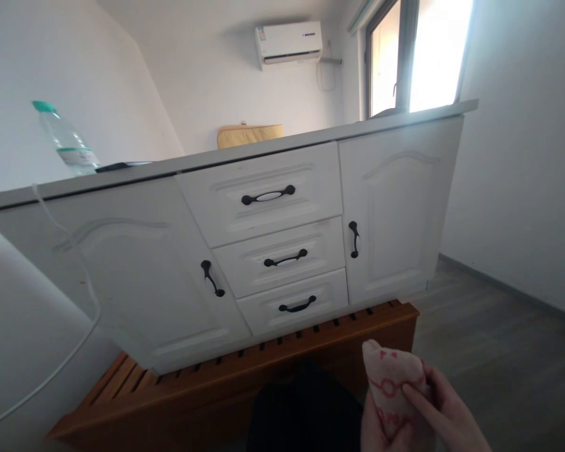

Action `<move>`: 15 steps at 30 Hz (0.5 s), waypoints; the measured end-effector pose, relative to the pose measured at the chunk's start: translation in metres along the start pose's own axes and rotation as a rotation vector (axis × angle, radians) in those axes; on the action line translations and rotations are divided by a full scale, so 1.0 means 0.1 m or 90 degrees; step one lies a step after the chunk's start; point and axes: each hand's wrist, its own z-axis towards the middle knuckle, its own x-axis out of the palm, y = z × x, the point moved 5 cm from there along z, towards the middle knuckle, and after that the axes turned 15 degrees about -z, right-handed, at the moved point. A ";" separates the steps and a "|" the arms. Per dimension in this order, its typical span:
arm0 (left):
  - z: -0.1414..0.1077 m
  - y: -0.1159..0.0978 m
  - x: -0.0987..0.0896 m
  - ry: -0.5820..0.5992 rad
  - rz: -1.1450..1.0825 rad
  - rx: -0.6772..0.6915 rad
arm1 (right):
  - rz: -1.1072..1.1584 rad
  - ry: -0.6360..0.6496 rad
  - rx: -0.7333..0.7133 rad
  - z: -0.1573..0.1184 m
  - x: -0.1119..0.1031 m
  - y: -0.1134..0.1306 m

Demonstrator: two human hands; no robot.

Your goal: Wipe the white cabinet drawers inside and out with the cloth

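A folded pink cloth [390, 386] with red printed marks is held upright at the lower right, one rounded corner sticking up at its top left. My left hand [379, 427] grips it from below and the left side, with the thumb across its lower front. On the other side, my right hand [449, 405] pinches its right edge, fingertips pressed on the front. Whether it is a sock, a small towel or something else I cannot tell.
A white cabinet [282, 232] with drawers and two doors stands ahead, beyond a brown slatted wooden bench [193, 395]. On its top are a plastic bottle [70, 141] and a dark flat object [122, 166]. A white cable [91, 295] hangs down at left.
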 end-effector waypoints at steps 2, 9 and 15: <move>-0.01 -0.02 -0.01 -0.009 0.023 0.010 | -0.032 0.015 -0.016 0.01 0.01 0.02; 0.04 0.18 -0.17 -0.050 0.094 -0.036 | -0.140 -0.086 -0.014 0.20 -0.26 -0.25; 0.21 0.27 0.00 0.010 -0.138 -0.011 | -0.099 0.011 0.041 0.19 -0.06 -0.26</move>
